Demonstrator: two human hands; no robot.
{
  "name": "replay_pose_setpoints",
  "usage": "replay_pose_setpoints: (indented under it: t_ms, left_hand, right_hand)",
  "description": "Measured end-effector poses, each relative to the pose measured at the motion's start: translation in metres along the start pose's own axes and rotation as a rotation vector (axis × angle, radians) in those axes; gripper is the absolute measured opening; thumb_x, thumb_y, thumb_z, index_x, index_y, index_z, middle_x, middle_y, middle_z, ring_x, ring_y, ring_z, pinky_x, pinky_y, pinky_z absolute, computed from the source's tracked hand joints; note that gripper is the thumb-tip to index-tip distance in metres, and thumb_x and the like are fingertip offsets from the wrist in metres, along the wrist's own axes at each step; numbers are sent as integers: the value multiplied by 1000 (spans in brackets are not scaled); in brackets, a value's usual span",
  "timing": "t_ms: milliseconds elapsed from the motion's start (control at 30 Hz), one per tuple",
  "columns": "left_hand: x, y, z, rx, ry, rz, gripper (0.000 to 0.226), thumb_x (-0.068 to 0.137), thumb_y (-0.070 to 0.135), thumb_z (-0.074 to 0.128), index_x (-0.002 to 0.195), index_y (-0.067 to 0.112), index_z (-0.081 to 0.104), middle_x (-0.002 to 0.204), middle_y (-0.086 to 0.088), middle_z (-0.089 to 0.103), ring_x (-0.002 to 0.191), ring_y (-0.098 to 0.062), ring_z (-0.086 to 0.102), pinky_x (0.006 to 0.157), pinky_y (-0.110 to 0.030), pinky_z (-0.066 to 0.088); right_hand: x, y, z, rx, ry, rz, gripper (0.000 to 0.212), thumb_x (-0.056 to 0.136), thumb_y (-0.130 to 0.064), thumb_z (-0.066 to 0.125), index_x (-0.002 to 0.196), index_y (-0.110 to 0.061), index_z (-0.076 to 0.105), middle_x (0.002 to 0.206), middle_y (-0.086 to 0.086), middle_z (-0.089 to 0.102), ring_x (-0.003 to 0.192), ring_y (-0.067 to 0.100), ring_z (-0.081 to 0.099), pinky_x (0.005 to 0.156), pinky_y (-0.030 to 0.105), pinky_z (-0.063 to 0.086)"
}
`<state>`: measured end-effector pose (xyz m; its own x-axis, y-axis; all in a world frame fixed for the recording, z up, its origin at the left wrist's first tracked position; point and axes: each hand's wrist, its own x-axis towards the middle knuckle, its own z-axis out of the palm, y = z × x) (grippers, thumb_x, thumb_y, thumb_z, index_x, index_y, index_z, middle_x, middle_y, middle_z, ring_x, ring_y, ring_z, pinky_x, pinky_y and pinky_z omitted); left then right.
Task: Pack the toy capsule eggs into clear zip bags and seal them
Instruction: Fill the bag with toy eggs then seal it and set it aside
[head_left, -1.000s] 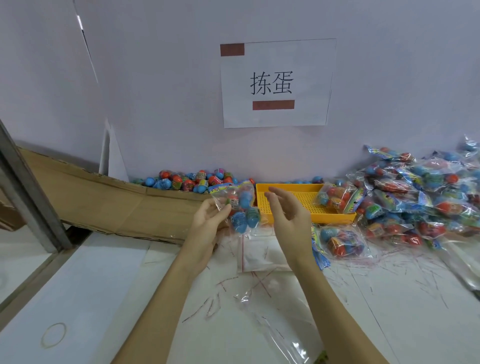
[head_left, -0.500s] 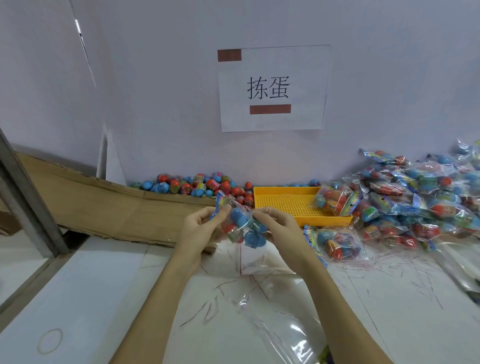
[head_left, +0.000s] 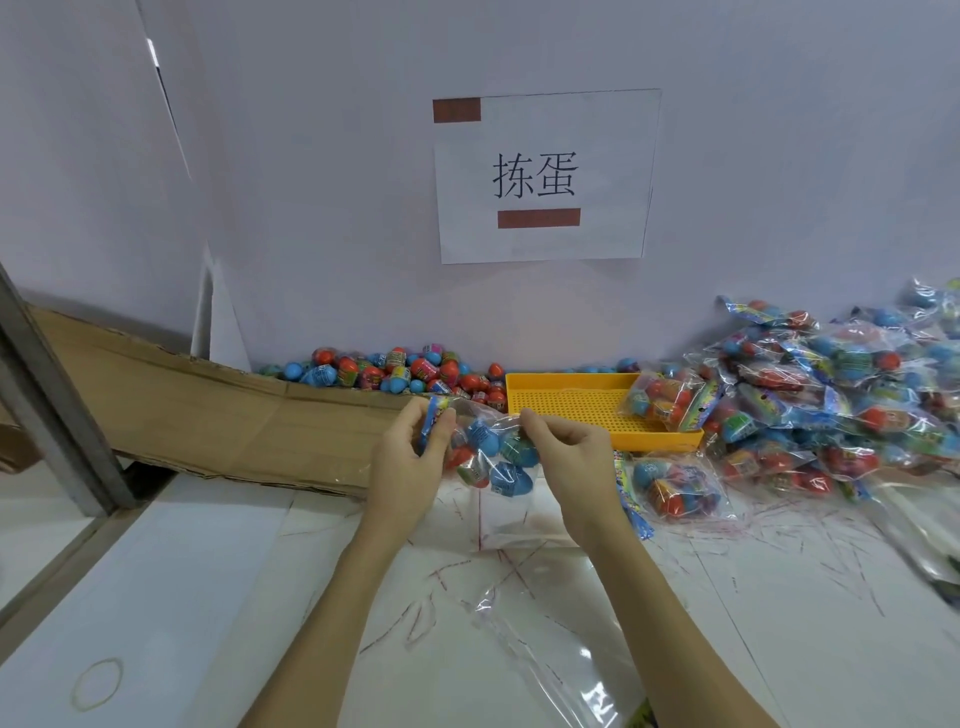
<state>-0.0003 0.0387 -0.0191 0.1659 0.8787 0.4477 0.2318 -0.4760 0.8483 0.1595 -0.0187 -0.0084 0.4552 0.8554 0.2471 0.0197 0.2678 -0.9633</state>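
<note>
The left hand (head_left: 413, 457) is pinching the left end of the top edge of a clear zip bag (head_left: 485, 452) between thumb and curled fingers, and the right hand (head_left: 569, 449) is pinching the same edge further right, so both hands are gripping the bag and holding it up above the table (head_left: 208, 597). The bag is hanging between the two hands, just in front of the yellow tray (head_left: 576, 402), and blue and red toy capsule eggs (head_left: 498, 460) are lying inside it; I cannot tell whether its zip is already pressed closed. The yellow tray is sitting on the table near the wall, and one filled bag (head_left: 667, 402) is leaning over its right end. Left of the tray, a heap of loose eggs (head_left: 395, 371) is lying along the wall, behind a flat sheet of brown cardboard (head_left: 218, 415). Right of the tray, a big pile of packed bags (head_left: 841, 395) is spreading to the edge of the view, and one more packed bag (head_left: 675, 488) is lying just in front of the tray's right corner. Nearer to the person than the tray, empty clear bags (head_left: 550, 639) are lying on the table among thin red strips (head_left: 779, 535). Above the tray, a paper sign (head_left: 543, 176) with two printed characters is hanging on the wall.
</note>
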Motion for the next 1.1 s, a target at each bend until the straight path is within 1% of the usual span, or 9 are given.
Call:
replay_pose_setpoints:
  t_ms: [100, 200, 333, 533, 700, 800, 867, 933, 1100]
  left_hand:
    - [-2, 4, 3, 1, 20, 21, 22, 106, 31, 50, 103, 11, 59, 81, -2, 65, 69, -8, 63, 56, -21, 51]
    - [-5, 6, 5, -6, 99, 4, 21, 107, 28, 49, 109, 9, 56, 80, 7, 60, 71, 7, 63, 54, -10, 47]
    - [-1, 3, 0, -36, 157, -35, 21, 109, 27, 47, 113, 8, 57, 80, 6, 59, 71, 2, 63, 56, -9, 47]
    - [4, -2, -4, -224, 172, -203, 6, 105, 20, 57, 104, 18, 63, 88, -4, 68, 78, -28, 61, 69, -42, 52]
    - [3, 1, -6, -216, 6, -172, 25, 98, 46, 61, 116, 30, 68, 104, 17, 72, 99, 1, 65, 81, -14, 51]
    - [0, 4, -1, -259, -109, -209, 28, 93, 48, 64, 109, 28, 75, 95, 11, 76, 92, -7, 72, 72, -21, 57]
    - [0, 3, 0, -309, -90, -227, 17, 94, 37, 70, 100, 23, 77, 94, 3, 78, 92, -15, 75, 71, -27, 61]
    - [0, 2, -2, -404, -66, -289, 15, 92, 32, 74, 96, 19, 79, 95, -3, 78, 92, -19, 76, 71, -29, 61]
    - [0, 2, -4, -530, -26, -369, 17, 89, 33, 77, 96, 18, 80, 96, -5, 78, 88, -15, 73, 72, -23, 57]
  right_hand:
    - [2, 0, 0, 39, -53, 100, 22, 96, -41, 62, 86, -31, 78, 87, -7, 79, 86, 9, 74, 66, 19, 58]
    - [2, -1, -2, 96, -241, 256, 42, 86, -58, 63, 110, -25, 70, 101, -2, 78, 94, 17, 76, 71, 28, 62]
    - [0, -1, -6, 94, -378, 273, 41, 90, -23, 77, 125, -10, 59, 104, 9, 78, 96, 29, 76, 77, 36, 63]
    - [2, 0, -12, -2, -348, 182, 23, 94, -29, 72, 117, -28, 67, 95, -3, 78, 79, 12, 72, 68, 22, 56]
    - [0, 1, -12, -58, -338, 96, 29, 87, -57, 68, 86, -29, 78, 63, -10, 60, 57, 6, 46, 54, 16, 42]
    - [1, 2, -10, -134, -367, 84, 47, 92, -64, 59, 90, -21, 78, 72, 11, 60, 62, 12, 46, 55, 18, 40]
    - [1, 3, -9, -160, -365, 82, 68, 97, -65, 47, 102, -2, 72, 80, 23, 58, 64, 15, 48, 59, 22, 41]
    - [2, 5, -9, -175, -345, 92, 72, 102, -60, 40, 99, 7, 68, 76, 15, 58, 61, 13, 49, 60, 24, 42]
    - [1, 8, -4, -242, -296, 32, 58, 106, -50, 36, 82, -10, 70, 60, -6, 59, 55, 9, 51, 54, 25, 43]
